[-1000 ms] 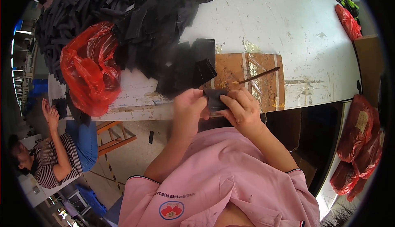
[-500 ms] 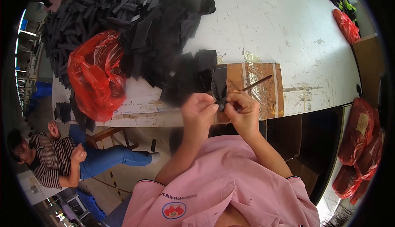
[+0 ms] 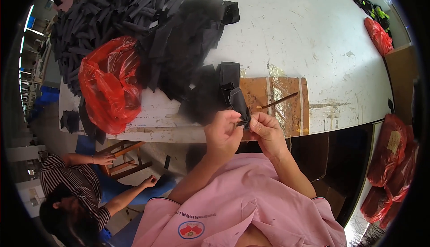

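Both my hands work at a small black fabric piece (image 3: 238, 103) over the front edge of the table (image 3: 273, 32). My left hand (image 3: 222, 135) has its thumb and fingers closed on the near end of the piece. Opposite it, my right hand (image 3: 268, 135) pinches that same end between thumb and fingers. The far part of the cloth sticks up and away, folded. Just beyond, more black fabric pieces (image 3: 230, 74) lie flat. Right of the cloth is a brown board (image 3: 293, 119) with tape strips, and a thin brown stick (image 3: 281, 100) rests on it.
Rolled dark grey fabric pieces (image 3: 103, 9) are heaped at the far left, beside loose black cloth (image 3: 179, 45). A red plastic bag (image 3: 105, 90) stands near the left edge. More red bags (image 3: 387, 153) are at the right. A co-worker (image 3: 74, 180) sits at the lower left.
My hands and the fabric piece have come slightly nearer to me, and the cloth's far part now leans left. The co-worker at left has bent forward and lowered the arms.
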`<control>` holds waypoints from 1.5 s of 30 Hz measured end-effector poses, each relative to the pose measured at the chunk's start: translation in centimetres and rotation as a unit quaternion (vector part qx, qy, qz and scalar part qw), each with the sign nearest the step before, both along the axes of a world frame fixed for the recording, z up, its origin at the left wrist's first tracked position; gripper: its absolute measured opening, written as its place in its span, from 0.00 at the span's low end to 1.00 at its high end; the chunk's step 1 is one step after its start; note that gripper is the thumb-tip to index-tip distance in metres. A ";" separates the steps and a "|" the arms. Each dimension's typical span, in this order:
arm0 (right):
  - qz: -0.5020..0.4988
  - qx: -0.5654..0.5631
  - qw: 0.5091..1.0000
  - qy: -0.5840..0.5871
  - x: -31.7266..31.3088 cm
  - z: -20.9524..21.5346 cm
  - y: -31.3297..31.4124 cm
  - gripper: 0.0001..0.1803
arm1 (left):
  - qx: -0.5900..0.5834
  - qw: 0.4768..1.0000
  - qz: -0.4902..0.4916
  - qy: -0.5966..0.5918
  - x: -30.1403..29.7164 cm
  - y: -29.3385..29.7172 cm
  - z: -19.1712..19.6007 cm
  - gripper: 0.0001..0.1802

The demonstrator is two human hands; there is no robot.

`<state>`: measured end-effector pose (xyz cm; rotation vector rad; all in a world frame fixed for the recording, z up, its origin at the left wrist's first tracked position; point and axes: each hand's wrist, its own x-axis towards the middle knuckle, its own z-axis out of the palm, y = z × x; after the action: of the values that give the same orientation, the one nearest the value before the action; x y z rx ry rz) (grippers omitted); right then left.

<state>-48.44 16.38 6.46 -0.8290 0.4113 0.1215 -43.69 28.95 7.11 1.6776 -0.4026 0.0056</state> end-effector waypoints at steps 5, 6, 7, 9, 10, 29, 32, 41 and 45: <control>-0.010 -0.015 0.994 -0.107 -0.7 0.2 -0.7 0.08 | -0.228 0.864 -0.261 0.366 1.7 1.2 2.6 0.20; -0.012 -0.015 0.995 -0.103 -0.7 0.5 -0.6 0.08 | -0.296 0.796 -0.335 0.407 1.8 1.2 2.5 0.20; -0.027 -0.073 0.983 -0.165 -0.6 0.9 -0.4 0.08 | -0.370 0.742 -0.359 0.429 1.5 0.8 2.4 0.21; -0.049 -0.166 0.953 -0.248 -0.3 2.0 -1.1 0.07 | -0.374 0.752 -0.323 0.436 1.0 0.7 3.1 0.24; -0.061 -0.163 0.953 -0.247 -0.3 2.4 -1.8 0.06 | -0.375 0.764 -0.286 0.439 0.8 0.6 3.6 0.26; -0.179 -0.568 0.789 -0.151 -0.9 4.3 0.1 0.06 | -0.145 0.989 -0.009 0.041 -3.2 -3.5 1.8 0.26; -0.162 -0.596 0.775 -0.134 -0.9 4.4 -0.1 0.06 | -0.148 0.979 -0.002 0.142 -2.4 -3.4 2.9 0.25; -0.109 -0.145 0.979 -0.092 -1.0 6.2 -1.1 0.03 | -0.425 0.769 -0.263 0.398 1.1 -1.6 3.7 0.27; -0.198 -0.516 0.783 -0.287 -1.2 8.5 -1.8 0.01 | -0.378 0.798 -0.310 0.352 1.4 -2.3 6.9 0.27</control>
<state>-49.60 14.63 14.93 -1.7683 0.0193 -0.8206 -42.26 26.69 14.01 0.6066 -0.2944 -0.8239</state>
